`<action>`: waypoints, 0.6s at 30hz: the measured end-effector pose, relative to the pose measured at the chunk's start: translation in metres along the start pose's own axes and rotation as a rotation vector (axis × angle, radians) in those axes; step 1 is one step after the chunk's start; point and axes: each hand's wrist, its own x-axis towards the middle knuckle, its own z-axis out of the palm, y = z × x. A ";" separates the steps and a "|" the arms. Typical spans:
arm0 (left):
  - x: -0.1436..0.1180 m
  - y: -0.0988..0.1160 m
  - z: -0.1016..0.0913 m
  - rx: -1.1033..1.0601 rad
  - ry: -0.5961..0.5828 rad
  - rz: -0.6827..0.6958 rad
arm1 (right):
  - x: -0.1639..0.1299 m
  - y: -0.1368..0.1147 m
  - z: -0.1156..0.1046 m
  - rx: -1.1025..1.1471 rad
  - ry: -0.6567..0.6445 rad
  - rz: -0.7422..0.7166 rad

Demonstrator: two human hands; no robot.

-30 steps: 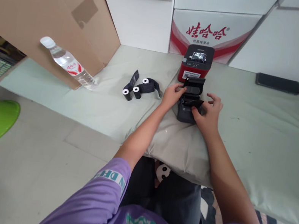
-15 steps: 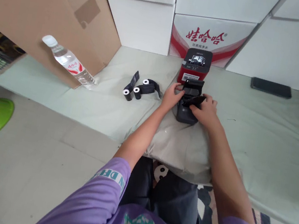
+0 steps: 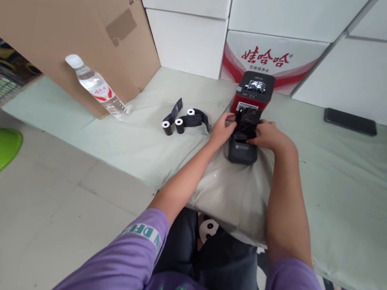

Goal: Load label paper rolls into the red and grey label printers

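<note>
Black label printer [image 3: 241,149] sits on a beige cushion [image 3: 232,197] right in front of the person, lid up, w/ a red-and-black printer [image 3: 252,95] just behind it, touching or nearly so. Left hand [image 3: 222,131] curls round the left side of the black unit near the lid hinge, fingers closed on the casing. Right hand [image 3: 270,134] comes in from the right, fingers bent over the open bay; looks like it's pressing on something dark inside, poss. a roll or the lid itself, can't tell which. Judgement: loading stage, partway. Lid is open, bay is being worked, lid not yet shut. Two spare black rolls [image 3: 178,121] w/ white cores lie loose on the pale green mat [image 3: 338,190], near the left hand but apart from it, w/ a black strip trailing beside. Water bottle [image 3: 95,85] lies tilted against a cardboard box [image 3: 62,17], well left. Dark phone [image 3: 350,121] flat on the mat, far right.
</note>
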 end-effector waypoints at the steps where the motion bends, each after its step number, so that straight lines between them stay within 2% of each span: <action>1: 0.000 0.000 0.000 -0.015 -0.002 -0.002 | 0.000 0.001 -0.001 0.011 0.023 -0.025; 4: -0.003 0.002 -0.003 -0.043 0.010 0.005 | -0.002 0.007 -0.006 0.151 0.154 -0.106; 8: -0.012 0.014 -0.009 -0.040 0.077 0.053 | -0.022 0.013 -0.025 0.495 0.262 -0.259; 11: -0.020 0.024 -0.011 -0.107 -0.004 0.151 | -0.036 0.009 -0.035 0.706 0.321 -0.262; 14: -0.024 0.029 -0.010 -0.154 -0.099 0.183 | -0.034 -0.003 -0.031 0.765 0.346 -0.235; 18: -0.028 0.031 -0.015 -0.129 -0.015 0.161 | -0.016 -0.019 -0.014 0.787 0.289 -0.240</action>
